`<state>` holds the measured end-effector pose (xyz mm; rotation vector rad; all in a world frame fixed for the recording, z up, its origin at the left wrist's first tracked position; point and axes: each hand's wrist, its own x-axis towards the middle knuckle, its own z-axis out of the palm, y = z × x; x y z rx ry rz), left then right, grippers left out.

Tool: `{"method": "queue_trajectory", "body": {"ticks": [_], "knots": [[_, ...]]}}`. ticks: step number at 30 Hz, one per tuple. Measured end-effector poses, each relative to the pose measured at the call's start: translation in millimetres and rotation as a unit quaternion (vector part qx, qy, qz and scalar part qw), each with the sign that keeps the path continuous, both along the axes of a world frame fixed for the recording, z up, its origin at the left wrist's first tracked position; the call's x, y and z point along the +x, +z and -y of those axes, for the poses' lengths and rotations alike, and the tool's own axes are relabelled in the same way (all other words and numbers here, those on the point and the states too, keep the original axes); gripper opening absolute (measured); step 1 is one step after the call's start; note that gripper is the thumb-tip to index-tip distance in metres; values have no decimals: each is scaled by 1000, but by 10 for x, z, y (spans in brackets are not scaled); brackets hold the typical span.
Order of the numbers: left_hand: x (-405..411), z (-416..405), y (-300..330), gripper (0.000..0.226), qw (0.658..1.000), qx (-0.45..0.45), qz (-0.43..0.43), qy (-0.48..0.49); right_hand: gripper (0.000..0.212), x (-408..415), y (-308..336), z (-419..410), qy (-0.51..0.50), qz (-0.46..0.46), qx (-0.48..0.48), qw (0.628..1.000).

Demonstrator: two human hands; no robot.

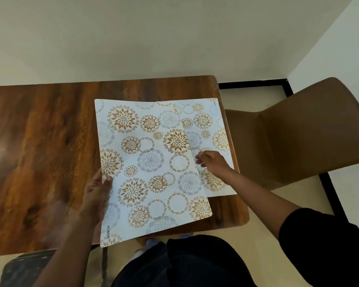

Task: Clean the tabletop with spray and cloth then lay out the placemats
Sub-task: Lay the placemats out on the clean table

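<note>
Your left hand (97, 191) pinched the top white floral plastic placemat (151, 168) at its left edge; your right hand (210, 162) fingers, loosely curled, touched the lower placemat (214, 129), lying rightward on the wooden bench (46, 141).

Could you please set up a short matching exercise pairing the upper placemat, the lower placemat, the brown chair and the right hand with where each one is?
Things:
1. upper placemat
2. lower placemat
3. brown chair
4. right hand

Places:
A. beside the table's right end
B. gripped at its left edge by the left hand
C. flat on the wooden table, partly covered
D. fingers touching the lower mat

Pairs: 1-B, 2-C, 3-A, 4-D
</note>
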<state>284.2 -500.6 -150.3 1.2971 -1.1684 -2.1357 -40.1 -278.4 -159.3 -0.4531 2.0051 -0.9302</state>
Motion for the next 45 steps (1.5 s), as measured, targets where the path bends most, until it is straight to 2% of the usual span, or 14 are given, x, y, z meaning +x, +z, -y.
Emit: {"method": "queue_trajectory", "body": {"ticks": [3,7,10,15,20,27,29,32,34,37,39,45], "knots": [[7,-30,20,47,1000,1,-9,19,42,38,201,229,-27,145,-44,988],[82,-17,71,47,998,10,-23,52,34,23,139,460,-18,208,-60,976],[184,30,123,43,997,19,-35,63,45,19,169,646,-18,248,-61,967],[460,201,145,42,997,27,-37,68,49,119,228,1007,2,237,-49,970],[811,535,145,44,996,20,-25,77,35,442,347,1429,7,218,-56,974],[1340,1152,378,22,995,-17,32,97,36,1124,425,2125,-25,172,-66,983],[1493,1357,409,25,991,-44,48,114,33,1311,426,2319,-36,170,-73,982],[1744,1666,385,44,962,-137,163,173,25,1608,406,2657,-52,171,-73,981],[1923,1815,328,47,916,-207,269,213,26,1775,335,2869,-64,174,-62,981],[2206,1955,296,48,853,-254,410,198,30,2045,229,3259,-78,163,-47,982],[2340,2006,317,48,837,-259,444,190,32,2235,180,3549,-87,157,-42,983],[2657,2040,114,54,822,-309,463,116,34,2843,-46,4420,-85,134,-29,987]]}}
